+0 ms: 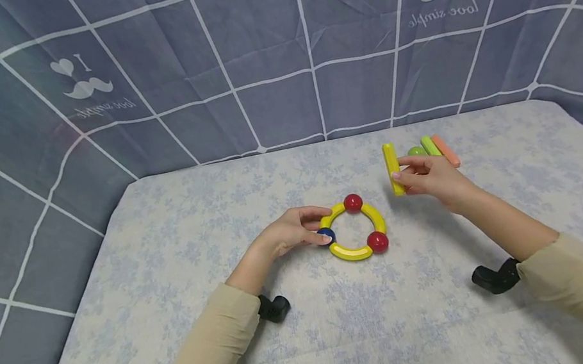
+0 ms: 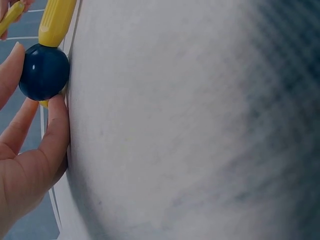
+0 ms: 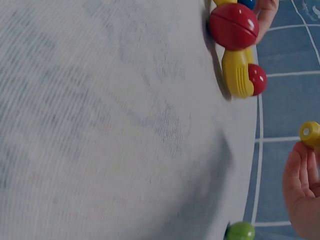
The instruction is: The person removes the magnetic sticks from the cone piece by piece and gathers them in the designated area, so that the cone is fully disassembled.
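Note:
A ring of curved yellow rods (image 1: 352,253) joined by balls lies on the table in the head view. Two of those balls are red: one red ball (image 1: 353,203) at the far side, another red ball (image 1: 378,241) at the near right. At the ring's left, my left hand (image 1: 290,232) pinches a blue ball (image 2: 44,72) between thumb and fingers. To the right of the ring, my right hand (image 1: 434,179) holds a straight yellow rod (image 1: 392,164) by its lower part, apart from the ring. In the right wrist view a pale round spot shows on the end of this yellow rod (image 3: 309,133).
Just beyond my right hand lie a green ball (image 1: 415,151), a light green rod (image 1: 430,145) and an orange rod (image 1: 446,151). The table (image 1: 388,334) has a pale flowered cover, and a blue-grey gridded cloth (image 1: 268,49) hangs behind it.

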Tool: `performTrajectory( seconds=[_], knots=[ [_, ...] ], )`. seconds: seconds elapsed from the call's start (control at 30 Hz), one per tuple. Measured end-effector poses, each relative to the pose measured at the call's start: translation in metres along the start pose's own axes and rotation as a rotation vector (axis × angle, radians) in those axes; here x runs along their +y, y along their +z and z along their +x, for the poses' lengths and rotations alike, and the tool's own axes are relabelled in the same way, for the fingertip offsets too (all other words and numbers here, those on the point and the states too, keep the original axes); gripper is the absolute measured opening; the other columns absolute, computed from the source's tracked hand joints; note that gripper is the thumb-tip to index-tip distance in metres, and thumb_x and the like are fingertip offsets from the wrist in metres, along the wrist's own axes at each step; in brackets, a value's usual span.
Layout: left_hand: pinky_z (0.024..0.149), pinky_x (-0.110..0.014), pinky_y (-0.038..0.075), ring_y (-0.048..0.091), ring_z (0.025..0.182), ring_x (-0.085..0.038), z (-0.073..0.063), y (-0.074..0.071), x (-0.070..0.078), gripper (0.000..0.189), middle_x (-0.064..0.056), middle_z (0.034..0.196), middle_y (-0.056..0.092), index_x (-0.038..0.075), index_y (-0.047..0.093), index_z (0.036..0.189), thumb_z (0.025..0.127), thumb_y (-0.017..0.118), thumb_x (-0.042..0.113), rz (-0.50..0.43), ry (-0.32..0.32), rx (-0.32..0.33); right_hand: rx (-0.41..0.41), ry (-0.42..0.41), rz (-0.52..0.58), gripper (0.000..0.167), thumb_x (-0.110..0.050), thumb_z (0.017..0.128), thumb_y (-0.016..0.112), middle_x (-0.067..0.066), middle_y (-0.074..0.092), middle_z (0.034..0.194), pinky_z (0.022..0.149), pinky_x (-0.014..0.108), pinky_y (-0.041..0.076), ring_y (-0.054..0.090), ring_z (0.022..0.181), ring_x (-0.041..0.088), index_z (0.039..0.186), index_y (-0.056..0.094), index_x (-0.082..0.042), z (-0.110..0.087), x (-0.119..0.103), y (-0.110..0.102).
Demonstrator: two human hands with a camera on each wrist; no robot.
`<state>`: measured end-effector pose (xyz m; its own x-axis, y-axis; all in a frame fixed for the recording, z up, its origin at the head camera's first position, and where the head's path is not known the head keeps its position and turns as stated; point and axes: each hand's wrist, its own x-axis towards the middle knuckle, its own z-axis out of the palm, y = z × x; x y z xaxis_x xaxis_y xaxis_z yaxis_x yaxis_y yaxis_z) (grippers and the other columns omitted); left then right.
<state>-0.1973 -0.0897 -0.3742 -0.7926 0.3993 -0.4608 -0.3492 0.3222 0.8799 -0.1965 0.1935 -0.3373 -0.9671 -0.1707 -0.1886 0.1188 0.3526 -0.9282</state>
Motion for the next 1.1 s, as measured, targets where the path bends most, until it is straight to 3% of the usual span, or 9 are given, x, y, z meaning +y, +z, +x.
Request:
performTrajectory(
  seconds=[0.27, 0.3, 0.43, 0.5, 0.53, 0.7, 0.9, 1.1],
  knots=[
    [0.076, -0.023, 0.050, 0.047, 0.116, -0.023, 0.000, 0.000, 0.000, 0.055, -0.010, 0.131, 0.047, 0.008, 0.057, 0.128, 0.077, 0.071, -0.008, -0.006, 0.000, -0.005, 0.028, 0.008, 0.166, 0.060, -0.012, 0.091, 0.061, -0.012, 0.061, 0.083, 0.075, 0.023, 0.053, 0.061, 0.076, 0.000, 0.137, 0.032, 0.013, -0.002, 0.006, -0.024],
    [0.075, -0.023, 0.050, 0.047, 0.115, -0.023, 0.000, 0.000, 0.001, 0.055, -0.010, 0.131, 0.047, 0.008, 0.057, 0.128, 0.077, 0.070, -0.008, -0.006, 0.001, -0.005, 0.029, 0.006, 0.188, 0.061, -0.011, 0.090, 0.062, -0.013, 0.060, 0.090, 0.074, 0.022, 0.053, 0.061, 0.076, 0.000, 0.137, 0.032, 0.013, -0.003, 0.007, -0.026],
    [0.074, -0.022, 0.050, 0.048, 0.114, -0.022, -0.001, 0.000, 0.002, 0.054, -0.010, 0.130, 0.048, 0.007, 0.057, 0.128, 0.077, 0.070, -0.009, -0.010, 0.004, -0.003, 0.033, 0.013, 0.228, 0.063, -0.010, 0.089, 0.064, -0.011, 0.062, 0.092, 0.071, 0.021, 0.053, 0.063, 0.075, 0.002, 0.138, 0.031, 0.013, -0.003, 0.009, -0.032],
    [0.075, -0.023, 0.050, 0.048, 0.113, -0.022, -0.001, 0.000, 0.002, 0.054, -0.010, 0.129, 0.048, 0.007, 0.057, 0.127, 0.077, 0.070, -0.009, -0.011, 0.005, -0.005, 0.035, 0.013, 0.228, 0.061, -0.012, 0.088, 0.065, -0.010, 0.062, 0.092, 0.072, 0.021, 0.053, 0.063, 0.075, 0.003, 0.136, 0.035, 0.009, -0.003, 0.010, -0.035],
    [0.075, -0.023, 0.050, 0.048, 0.114, -0.022, -0.001, 0.000, 0.002, 0.054, -0.010, 0.130, 0.048, 0.008, 0.057, 0.128, 0.077, 0.070, -0.009, -0.013, 0.004, -0.007, 0.039, 0.012, 0.231, 0.057, -0.012, 0.087, 0.066, -0.009, 0.063, 0.084, 0.072, 0.022, 0.054, 0.063, 0.075, 0.003, 0.134, 0.039, 0.007, -0.003, 0.011, -0.037],
    [0.079, -0.024, 0.051, 0.046, 0.118, -0.023, -0.001, -0.002, 0.002, 0.055, -0.010, 0.132, 0.046, 0.008, 0.057, 0.128, 0.077, 0.069, -0.009, -0.019, -0.008, -0.003, 0.057, 0.000, 0.235, 0.036, -0.016, 0.087, 0.066, -0.008, 0.061, 0.086, 0.073, 0.022, 0.053, 0.063, 0.077, 0.003, 0.119, 0.049, -0.009, -0.004, 0.013, -0.044],
    [0.076, -0.023, 0.051, 0.047, 0.116, -0.023, 0.000, -0.002, 0.000, 0.055, -0.010, 0.133, 0.045, 0.008, 0.056, 0.128, 0.078, 0.069, -0.009, -0.025, 0.000, -0.018, 0.085, 0.008, 0.210, 0.035, -0.018, 0.087, 0.067, -0.007, 0.058, 0.087, 0.072, 0.021, 0.053, 0.063, 0.076, 0.003, 0.118, 0.050, -0.013, -0.005, 0.020, -0.059],
    [0.078, -0.024, 0.050, 0.046, 0.118, -0.024, 0.001, -0.001, -0.001, 0.055, -0.011, 0.133, 0.045, 0.008, 0.056, 0.129, 0.078, 0.070, -0.008, -0.013, 0.005, -0.020, 0.110, 0.042, 0.294, 0.027, -0.017, 0.086, 0.069, -0.003, 0.055, 0.087, 0.070, 0.022, 0.054, 0.063, 0.073, 0.005, 0.107, 0.052, -0.020, -0.006, 0.028, -0.071]
  ],
)
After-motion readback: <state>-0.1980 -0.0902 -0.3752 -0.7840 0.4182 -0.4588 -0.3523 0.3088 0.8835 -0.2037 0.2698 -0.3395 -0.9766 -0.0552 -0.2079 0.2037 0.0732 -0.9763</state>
